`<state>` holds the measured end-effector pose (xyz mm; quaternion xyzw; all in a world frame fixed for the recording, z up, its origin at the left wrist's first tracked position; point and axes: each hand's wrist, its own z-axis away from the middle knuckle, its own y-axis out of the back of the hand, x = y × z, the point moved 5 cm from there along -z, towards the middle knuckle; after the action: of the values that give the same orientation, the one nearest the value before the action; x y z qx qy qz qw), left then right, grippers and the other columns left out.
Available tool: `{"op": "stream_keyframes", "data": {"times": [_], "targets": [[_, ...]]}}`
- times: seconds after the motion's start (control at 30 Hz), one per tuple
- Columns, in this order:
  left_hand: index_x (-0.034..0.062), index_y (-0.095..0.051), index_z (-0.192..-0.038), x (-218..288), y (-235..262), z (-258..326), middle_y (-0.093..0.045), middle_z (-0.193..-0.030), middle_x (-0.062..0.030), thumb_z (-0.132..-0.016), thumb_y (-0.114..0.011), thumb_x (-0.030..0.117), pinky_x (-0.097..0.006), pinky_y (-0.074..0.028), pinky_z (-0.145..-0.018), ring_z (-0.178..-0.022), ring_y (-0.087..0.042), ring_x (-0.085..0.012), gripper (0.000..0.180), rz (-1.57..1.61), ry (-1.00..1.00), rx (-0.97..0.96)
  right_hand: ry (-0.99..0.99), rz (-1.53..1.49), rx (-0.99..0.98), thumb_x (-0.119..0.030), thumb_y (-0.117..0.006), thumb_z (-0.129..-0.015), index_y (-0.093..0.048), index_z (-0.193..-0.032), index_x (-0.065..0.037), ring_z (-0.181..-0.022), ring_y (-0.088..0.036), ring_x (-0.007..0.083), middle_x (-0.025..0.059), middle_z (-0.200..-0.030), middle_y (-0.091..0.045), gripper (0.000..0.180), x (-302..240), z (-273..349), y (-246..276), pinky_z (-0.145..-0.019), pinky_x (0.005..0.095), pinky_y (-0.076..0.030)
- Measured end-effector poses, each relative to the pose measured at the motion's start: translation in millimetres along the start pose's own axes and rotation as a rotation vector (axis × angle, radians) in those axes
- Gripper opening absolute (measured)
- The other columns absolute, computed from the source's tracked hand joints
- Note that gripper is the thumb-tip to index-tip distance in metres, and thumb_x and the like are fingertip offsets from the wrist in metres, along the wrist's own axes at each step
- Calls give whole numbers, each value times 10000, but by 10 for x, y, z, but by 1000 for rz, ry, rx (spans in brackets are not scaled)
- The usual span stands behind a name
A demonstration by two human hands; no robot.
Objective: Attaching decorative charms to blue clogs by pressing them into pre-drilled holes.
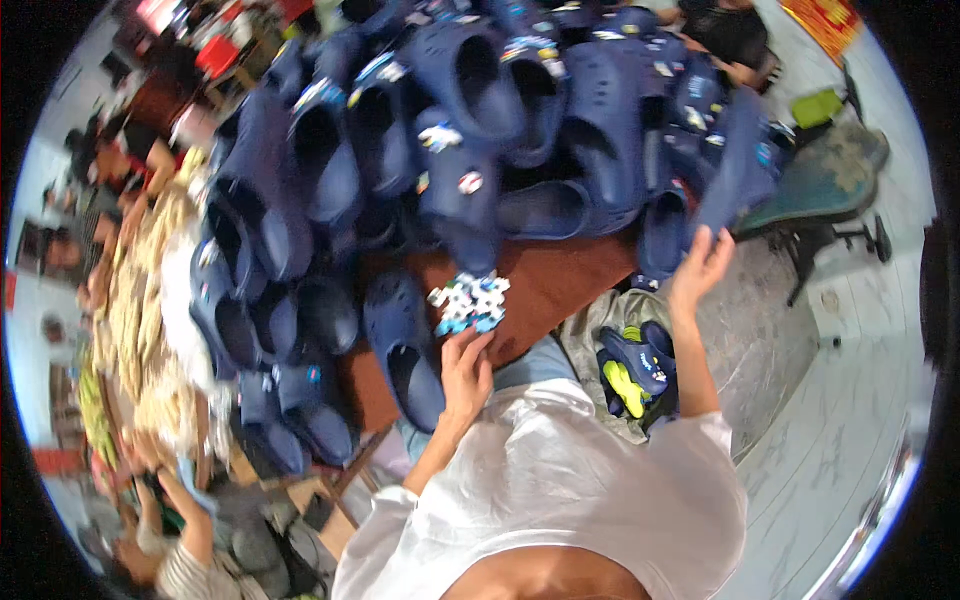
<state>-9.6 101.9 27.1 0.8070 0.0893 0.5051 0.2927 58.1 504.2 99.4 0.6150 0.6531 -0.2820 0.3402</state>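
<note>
Left hand (467, 372): fingers bent at the charms' (470, 303) near edge; grip unclear.
Right hand (703, 265): fingers parted, just below a blue clog (737, 165); contact unclear.
Brown table (560, 275): clogs heaped beyond the fingers, probably for easy reach.

From here, no text legible. Red-and-yellow flat sheet (825, 25): print blurred. Navy-blue foam clog (634, 360) in grey bag (585, 330): white marking, unreadable.

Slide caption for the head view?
Left hand at white-and-blue shoe charms, right hand at a navy clog, more clogs heaped on a brown tabletop.
</note>
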Motion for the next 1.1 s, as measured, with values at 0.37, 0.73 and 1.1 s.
{"op": "stream_keyframes", "data": {"times": [0.37, 0.73, 1.1], "targets": [[54, -727, -1098, 38, 855, 91, -632, -1177, -159, -785, -578, -112, -362, -501, -898, -1053, -613, -323, 384, -33, 63, 428, 209, -75, -462, -85, -577, -969, -499, -1224, 68, -1067, -528, 324, 185, -1186, -539, 308, -1131, 1676, 430, -973, 472, -410], [98, -578, -1370, -515, 1080, 153, -497, -1361, -200, -824, -656, 5, -429, -399, -1049, -1236, -478, -365, 560, -269, 293, 459, 308, -283, -1084, -144, -676, -854, -618, -1057, 9, -961, -573, 365, 193, -1103, -634, 261, -1644, 2471, -71, -875, 459, -427], [141, -659, -1325, -426, 1071, 147, -559, -1362, -153, -736, -503, -169, -443, -370, -1115, -1289, -477, -375, 684, -150, 194, 407, 180, -258, -1098, -159, -655, -886, -594, -1085, 26, -949, -561, 365, 204, -1082, -616, 278, -1536, 2640, -95, -862, 457, -430]]}}
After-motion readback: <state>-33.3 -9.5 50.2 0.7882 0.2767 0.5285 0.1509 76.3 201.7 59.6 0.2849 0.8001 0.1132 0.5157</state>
